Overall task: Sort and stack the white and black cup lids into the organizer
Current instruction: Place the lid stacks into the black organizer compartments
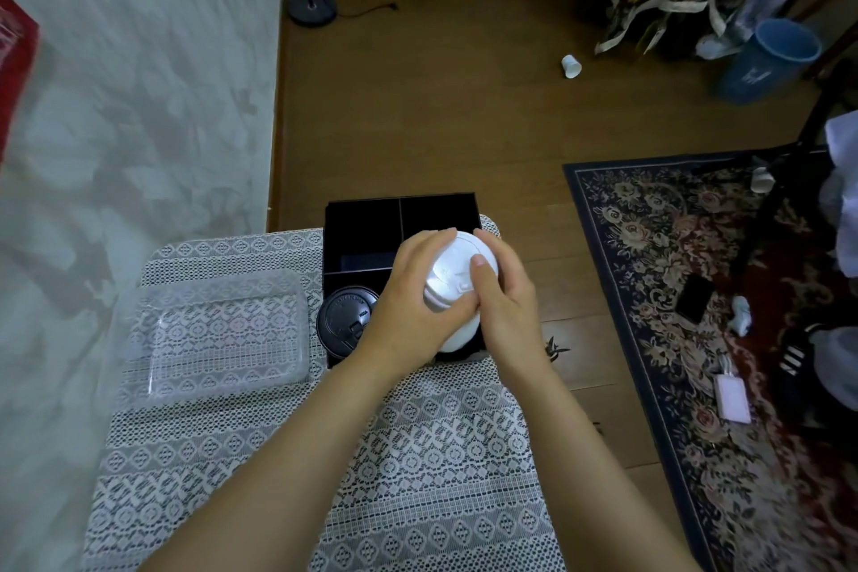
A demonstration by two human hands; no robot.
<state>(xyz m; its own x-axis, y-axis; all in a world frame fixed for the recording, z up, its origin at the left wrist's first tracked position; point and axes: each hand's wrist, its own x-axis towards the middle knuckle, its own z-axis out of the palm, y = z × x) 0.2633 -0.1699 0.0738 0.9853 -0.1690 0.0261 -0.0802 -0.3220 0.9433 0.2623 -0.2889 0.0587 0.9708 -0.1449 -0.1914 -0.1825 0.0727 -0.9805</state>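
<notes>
Wood floor (418,107), patterned rug (673,293), pale wall (139,107)

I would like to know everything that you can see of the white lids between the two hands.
The white lids form a stack of round, glossy plastic pieces; the top one shows a raised rim and a small sip tab. The left hand and the right hand grip its sides, the right thumb on top. Its lower end appears to sit in the near right compartment of the black organizer.

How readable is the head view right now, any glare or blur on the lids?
Head view: white lids washed out, stack seams unreadable; organizer interior nearly black; black lids sharp, embossing visible; wide-angle bending and smear toward the left wall.
</notes>
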